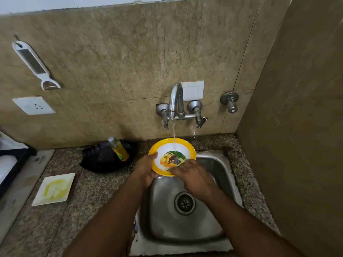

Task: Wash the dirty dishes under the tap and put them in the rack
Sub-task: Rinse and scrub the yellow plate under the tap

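Note:
A yellow-rimmed bowl [171, 152] with a cartoon picture inside is tilted toward me over the steel sink [219, 167]. Water runs from the tap [176, 101] onto its upper inner wall. My left hand [146, 168] grips the bowl's left rim, thumb on the inside. My right hand [193, 176] lies over the lower right rim with its fingers on the inner surface. A white square plate [54, 189] smeared with yellow residue lies on the counter to the left.
A black pan [104, 158] holding a tilted bottle of yellow liquid [118, 149] sits behind the plate. A dark rack edge [13, 160] shows at far left. A peeler [35, 65] hangs on the wall. A side wall stands close on the right.

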A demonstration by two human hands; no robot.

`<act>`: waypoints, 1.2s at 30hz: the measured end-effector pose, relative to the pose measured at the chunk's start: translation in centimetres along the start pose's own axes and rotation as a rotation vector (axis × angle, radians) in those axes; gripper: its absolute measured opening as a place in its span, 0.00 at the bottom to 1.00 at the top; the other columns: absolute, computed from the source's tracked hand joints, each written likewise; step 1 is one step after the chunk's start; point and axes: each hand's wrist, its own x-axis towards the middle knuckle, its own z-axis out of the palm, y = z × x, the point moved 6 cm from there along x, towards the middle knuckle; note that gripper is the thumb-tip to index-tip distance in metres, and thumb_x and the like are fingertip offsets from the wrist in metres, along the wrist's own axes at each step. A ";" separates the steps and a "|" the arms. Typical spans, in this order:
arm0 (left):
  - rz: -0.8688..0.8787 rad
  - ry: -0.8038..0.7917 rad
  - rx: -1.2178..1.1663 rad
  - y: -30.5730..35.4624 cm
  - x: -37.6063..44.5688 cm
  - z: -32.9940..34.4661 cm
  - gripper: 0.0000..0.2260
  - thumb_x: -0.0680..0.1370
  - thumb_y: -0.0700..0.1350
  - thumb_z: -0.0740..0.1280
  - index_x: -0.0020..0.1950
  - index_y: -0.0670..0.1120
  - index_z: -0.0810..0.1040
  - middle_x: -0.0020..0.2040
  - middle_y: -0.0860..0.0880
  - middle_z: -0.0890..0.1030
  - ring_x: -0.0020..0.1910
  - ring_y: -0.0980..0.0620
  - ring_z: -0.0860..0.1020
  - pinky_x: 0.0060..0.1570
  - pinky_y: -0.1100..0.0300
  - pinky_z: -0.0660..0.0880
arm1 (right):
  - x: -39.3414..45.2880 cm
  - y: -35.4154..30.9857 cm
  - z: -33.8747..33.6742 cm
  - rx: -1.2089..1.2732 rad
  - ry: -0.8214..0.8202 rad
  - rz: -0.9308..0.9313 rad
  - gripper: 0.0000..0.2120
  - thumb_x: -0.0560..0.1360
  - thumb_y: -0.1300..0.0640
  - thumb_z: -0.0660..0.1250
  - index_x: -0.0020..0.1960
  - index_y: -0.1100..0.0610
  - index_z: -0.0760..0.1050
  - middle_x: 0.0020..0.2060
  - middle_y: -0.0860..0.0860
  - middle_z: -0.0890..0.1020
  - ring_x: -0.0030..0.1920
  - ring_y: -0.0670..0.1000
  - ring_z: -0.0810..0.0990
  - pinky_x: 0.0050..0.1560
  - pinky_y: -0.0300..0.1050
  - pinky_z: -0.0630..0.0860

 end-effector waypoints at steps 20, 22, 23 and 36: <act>0.084 0.011 0.070 -2.5 -1.5 0.3 0.05 0.83 0.47 0.67 0.58 0.52 0.81 0.56 0.42 0.86 0.56 0.35 0.84 0.54 0.26 0.77 | 6.1 13.6 -6.2 0.490 0.263 0.892 0.16 0.72 0.60 0.65 0.59 0.57 0.80 0.46 0.59 0.85 0.49 0.63 0.82 0.45 0.47 0.75; 0.101 0.005 0.065 -2.5 -1.6 0.5 0.04 0.83 0.47 0.67 0.57 0.52 0.81 0.55 0.43 0.87 0.55 0.35 0.84 0.54 0.26 0.77 | 5.6 12.9 -6.0 0.428 0.209 0.855 0.25 0.73 0.59 0.66 0.69 0.59 0.73 0.46 0.61 0.84 0.49 0.65 0.82 0.43 0.49 0.75; 0.112 0.004 0.068 -2.5 -1.6 0.5 0.05 0.83 0.47 0.67 0.57 0.52 0.81 0.55 0.43 0.87 0.55 0.35 0.84 0.54 0.27 0.78 | 5.1 12.6 -5.6 0.409 0.168 0.857 0.31 0.73 0.59 0.66 0.75 0.60 0.66 0.47 0.62 0.84 0.49 0.66 0.82 0.43 0.50 0.76; 0.241 -0.069 0.225 -4.7 -1.7 -0.8 0.13 0.80 0.33 0.66 0.63 0.43 0.81 0.51 0.44 0.85 0.48 0.46 0.83 0.37 0.58 0.82 | -2.7 9.9 2.0 0.708 0.000 0.835 0.16 0.73 0.65 0.70 0.55 0.49 0.86 0.51 0.51 0.88 0.54 0.52 0.85 0.54 0.48 0.81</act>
